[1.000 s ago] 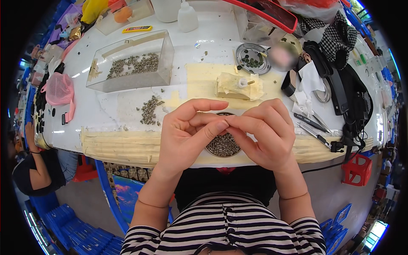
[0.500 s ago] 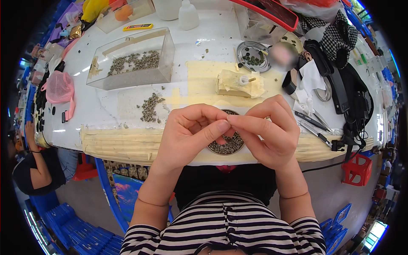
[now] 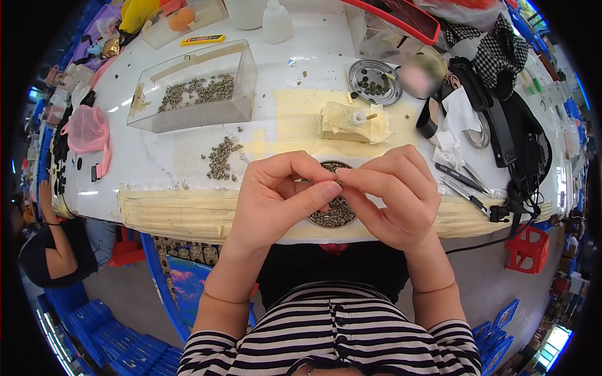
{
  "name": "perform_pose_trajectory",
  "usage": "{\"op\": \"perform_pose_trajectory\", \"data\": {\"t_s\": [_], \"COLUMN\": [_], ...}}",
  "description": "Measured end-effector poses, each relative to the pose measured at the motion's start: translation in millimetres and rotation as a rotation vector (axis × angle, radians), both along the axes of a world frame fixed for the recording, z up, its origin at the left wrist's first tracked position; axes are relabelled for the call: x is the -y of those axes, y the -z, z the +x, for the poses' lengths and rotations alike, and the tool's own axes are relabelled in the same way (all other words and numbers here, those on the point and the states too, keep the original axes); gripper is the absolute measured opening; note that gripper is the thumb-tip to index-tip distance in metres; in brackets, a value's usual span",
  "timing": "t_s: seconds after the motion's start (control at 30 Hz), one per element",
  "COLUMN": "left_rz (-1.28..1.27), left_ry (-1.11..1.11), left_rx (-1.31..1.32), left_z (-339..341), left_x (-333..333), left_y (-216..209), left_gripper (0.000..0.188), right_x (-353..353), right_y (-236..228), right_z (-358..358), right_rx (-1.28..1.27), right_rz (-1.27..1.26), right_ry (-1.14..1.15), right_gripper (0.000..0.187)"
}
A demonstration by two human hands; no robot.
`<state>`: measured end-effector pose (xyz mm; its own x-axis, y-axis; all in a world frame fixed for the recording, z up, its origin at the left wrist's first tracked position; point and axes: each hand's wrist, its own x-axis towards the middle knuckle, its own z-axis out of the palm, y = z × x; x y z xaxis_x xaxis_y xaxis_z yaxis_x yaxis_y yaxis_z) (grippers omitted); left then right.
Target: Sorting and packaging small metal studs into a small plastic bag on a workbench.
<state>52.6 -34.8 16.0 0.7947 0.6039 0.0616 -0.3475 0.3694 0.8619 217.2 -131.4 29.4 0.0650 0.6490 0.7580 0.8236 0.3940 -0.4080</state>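
Though aloft earlier, left forefinger [image 3: 293,163] near thumb [image 3: 316,197].

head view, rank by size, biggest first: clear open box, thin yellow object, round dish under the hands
1. Clear open box
2. Round dish, partly hidden by left hand and right hand
3. Thin yellow object

A broad white worktable [image 3: 282,66] stands before me, its near edge bound in pale tape [image 3: 175,216]; grey floor [image 3: 119,285] shows beneath; a red plastic stool [image 3: 527,252] waits at right, another red seat [image 3: 127,252] at left; a bright window [image 3: 532,19] glows far right; strip lights [image 3: 53,343] shine leftward.
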Motion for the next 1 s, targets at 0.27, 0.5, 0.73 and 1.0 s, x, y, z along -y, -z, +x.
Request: {"op": "perform_pose_trajectory", "data": {"t_s": [0.27, 0.5, 0.73, 1.0], "left_rz": [0.256, 0.844, 1.021, 1.11], "left_ry": [-0.195, -0.436, -0.528, -0.597], "left_rx": [-0.083, -0.143, -0.152, -0.146], "left_z": [3.3, 7.8, 9.8, 12.6], "left_x": [7.5, 5.2, 5.6, 6.8], "left_y": [0.0, 1.1, 0.8, 3.0], "left_gripper": [0.012, 0.017, 0.02, 0.022], "right_x": [-1.0, -1.9, -1.5, -2.2], "right_y": [1.0, 1.3, -0.4, 0.4], "right_z": [0.6, 3.1, 2.7, 2.7], "right_rx": [-0.029, -0.033, -0.038, -0.039], "right_rz": [0.01, 0.006, 0.003, 0.022], "right_ry": [0.007, 0.03, 0.032, 0.034], "right_gripper": [0.033, 0.028, 0.028, 0.029]}}
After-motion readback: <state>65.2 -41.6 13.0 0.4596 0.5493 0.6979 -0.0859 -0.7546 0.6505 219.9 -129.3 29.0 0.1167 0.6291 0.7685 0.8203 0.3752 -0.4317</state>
